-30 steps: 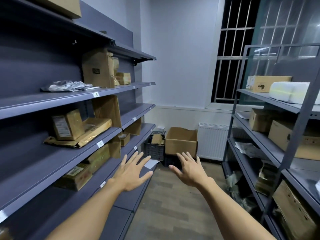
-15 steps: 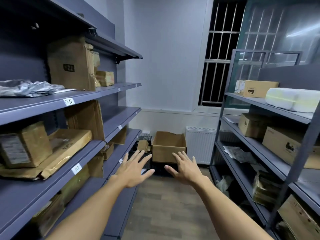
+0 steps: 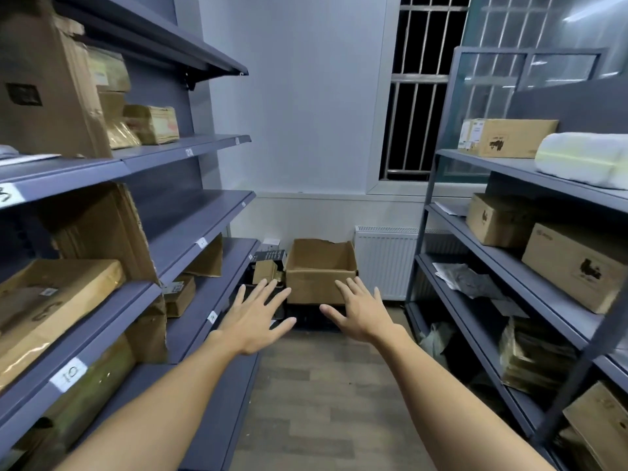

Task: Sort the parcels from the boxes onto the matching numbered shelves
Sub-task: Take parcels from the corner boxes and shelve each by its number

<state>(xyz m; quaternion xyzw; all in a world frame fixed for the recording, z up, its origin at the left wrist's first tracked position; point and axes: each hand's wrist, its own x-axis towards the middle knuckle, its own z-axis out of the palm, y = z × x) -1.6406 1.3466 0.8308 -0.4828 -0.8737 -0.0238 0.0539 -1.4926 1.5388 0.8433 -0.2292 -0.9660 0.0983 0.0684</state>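
An open brown cardboard box [image 3: 321,271] stands on dark crates at the far end of the aisle, under the window. Left of it a dark crate [image 3: 268,258] holds a small brown parcel [image 3: 264,270]. My left hand [image 3: 255,316] and my right hand [image 3: 361,309] are stretched out in front of me, palms down, fingers spread, holding nothing, short of the box. Grey numbered shelves run along the left [image 3: 190,154]; a label reading 10 [image 3: 69,374] sits on a lower shelf edge. Brown parcels lie on these shelves.
A second grey rack [image 3: 509,263] on the right carries cardboard boxes, a white wrapped roll [image 3: 584,158] and grey bags. A white radiator [image 3: 384,260] stands against the back wall. The wood-look floor [image 3: 323,402] forms a narrow aisle between the racks.
I have moved down the aisle toward the open box, which looks larger now. Both hands stay spread and empty in front of me.
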